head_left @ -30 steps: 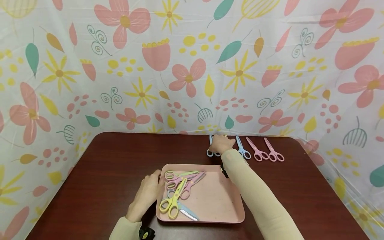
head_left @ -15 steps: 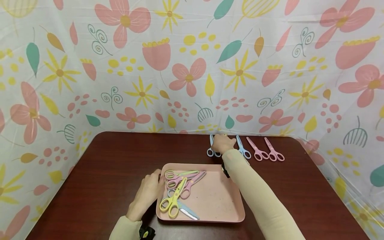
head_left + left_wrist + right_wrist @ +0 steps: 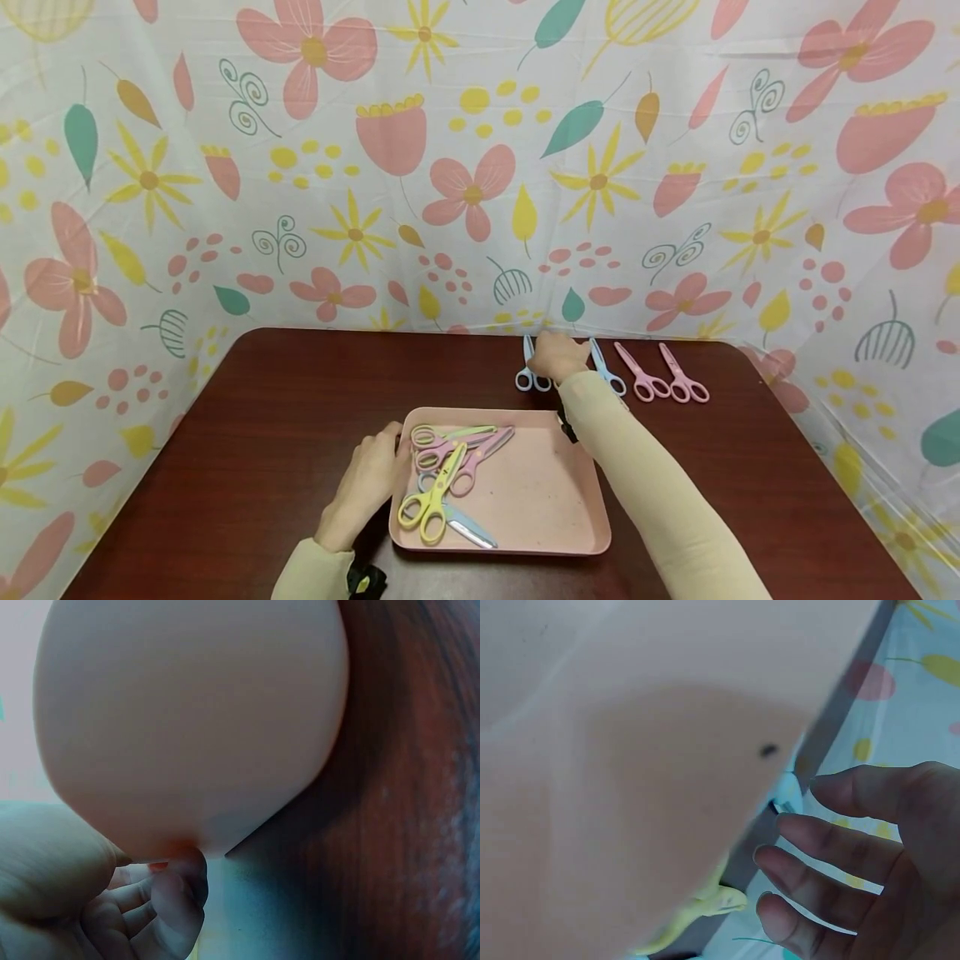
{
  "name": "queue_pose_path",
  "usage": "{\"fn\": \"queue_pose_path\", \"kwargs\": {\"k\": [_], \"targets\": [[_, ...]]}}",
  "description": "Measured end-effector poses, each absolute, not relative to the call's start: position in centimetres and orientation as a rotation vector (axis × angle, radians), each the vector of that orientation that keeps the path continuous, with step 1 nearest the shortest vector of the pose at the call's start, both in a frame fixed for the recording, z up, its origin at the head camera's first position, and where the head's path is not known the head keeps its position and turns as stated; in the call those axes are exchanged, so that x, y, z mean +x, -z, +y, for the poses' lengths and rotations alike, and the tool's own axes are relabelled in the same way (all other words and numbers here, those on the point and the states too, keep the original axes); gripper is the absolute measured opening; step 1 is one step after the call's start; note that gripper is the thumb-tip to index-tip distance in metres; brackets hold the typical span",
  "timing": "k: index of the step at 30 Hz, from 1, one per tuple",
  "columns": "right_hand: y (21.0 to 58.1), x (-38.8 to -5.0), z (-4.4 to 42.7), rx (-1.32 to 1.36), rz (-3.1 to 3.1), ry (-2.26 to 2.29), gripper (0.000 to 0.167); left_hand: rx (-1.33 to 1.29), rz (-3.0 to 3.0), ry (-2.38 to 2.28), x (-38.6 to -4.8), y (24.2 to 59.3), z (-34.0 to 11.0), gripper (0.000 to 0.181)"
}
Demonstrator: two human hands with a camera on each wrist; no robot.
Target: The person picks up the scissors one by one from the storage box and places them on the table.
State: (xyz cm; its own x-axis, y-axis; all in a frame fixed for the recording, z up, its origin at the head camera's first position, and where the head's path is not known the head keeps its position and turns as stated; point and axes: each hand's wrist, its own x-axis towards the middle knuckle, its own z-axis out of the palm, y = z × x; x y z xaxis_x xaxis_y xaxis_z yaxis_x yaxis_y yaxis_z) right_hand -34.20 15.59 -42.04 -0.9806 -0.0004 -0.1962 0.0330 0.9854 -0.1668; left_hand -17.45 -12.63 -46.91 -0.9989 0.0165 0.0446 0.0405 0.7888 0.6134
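Note:
My left hand grips the left rim of a pink tray; in the left wrist view its fingers curl at the tray's edge. Inside the tray's left half lies a loose pile of scissors, with yellow scissors on top and pink, green and blue ones beneath. My right hand is over the row of scissors at the table's back, between two blue pairs. In the right wrist view its fingers are spread and hold nothing, near partly hidden yellow scissors.
Two pink scissors lie right of the blue pair, along the back of the dark wooden table. A flower-printed cloth hangs behind the table and at both sides.
My right hand has barely shifted; the yellow tip that showed above it earlier is now covered. My left hand and the scissors in the tray stay as they were.

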Motion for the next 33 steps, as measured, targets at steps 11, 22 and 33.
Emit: {"fn": "queue_pose_path", "kwargs": {"k": [11, 22, 33], "targets": [[40.3, -33.2, 14.6, -0.096, 2.986, 0.155, 0.025, -0.055, -2.929, 1.001, -17.4, 47.0, -12.6, 0.029], [38.6, -30.0, 11.8, -0.387, 3.015, 0.066, 0.032, -0.05, -2.934, 1.004, -17.4, 46.9, -12.6, 0.024], [38.4, -26.8, 9.5, -0.599, 3.05, 0.072, 0.033, -0.034, -2.932, 1.018, -17.4, 46.8, -12.6, 0.026]]}}
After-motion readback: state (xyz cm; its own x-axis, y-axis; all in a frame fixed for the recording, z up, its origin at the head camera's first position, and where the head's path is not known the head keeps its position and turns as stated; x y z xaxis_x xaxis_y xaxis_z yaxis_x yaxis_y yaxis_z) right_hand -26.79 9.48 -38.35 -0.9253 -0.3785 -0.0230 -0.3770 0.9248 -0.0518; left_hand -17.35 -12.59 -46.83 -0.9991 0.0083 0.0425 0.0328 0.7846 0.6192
